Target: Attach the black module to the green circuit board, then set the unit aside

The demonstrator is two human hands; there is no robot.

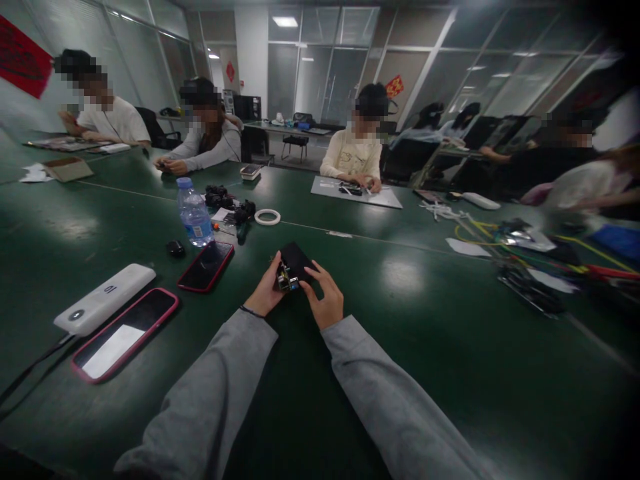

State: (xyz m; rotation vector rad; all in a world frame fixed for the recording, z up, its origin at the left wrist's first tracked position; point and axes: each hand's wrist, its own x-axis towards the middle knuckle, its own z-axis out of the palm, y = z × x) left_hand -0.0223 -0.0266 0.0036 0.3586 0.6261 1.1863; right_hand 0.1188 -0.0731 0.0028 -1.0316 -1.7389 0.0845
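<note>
Green tabletop (400, 320) around, fingers (323, 283) at black box's (296, 256) edges

The near left has two red-edged smartphones (206, 267) (126, 335) and one white power bank (106, 300), with one blue-capped water bottle (195, 215) and one white tape roll (267, 223) farther off, and two bare hands (267, 287) (325, 293) on one black electronics case (297, 257).

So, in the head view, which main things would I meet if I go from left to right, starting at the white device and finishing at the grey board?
White device → bottle → tape roll → black box between the left hand and right hand → grey board.
</note>
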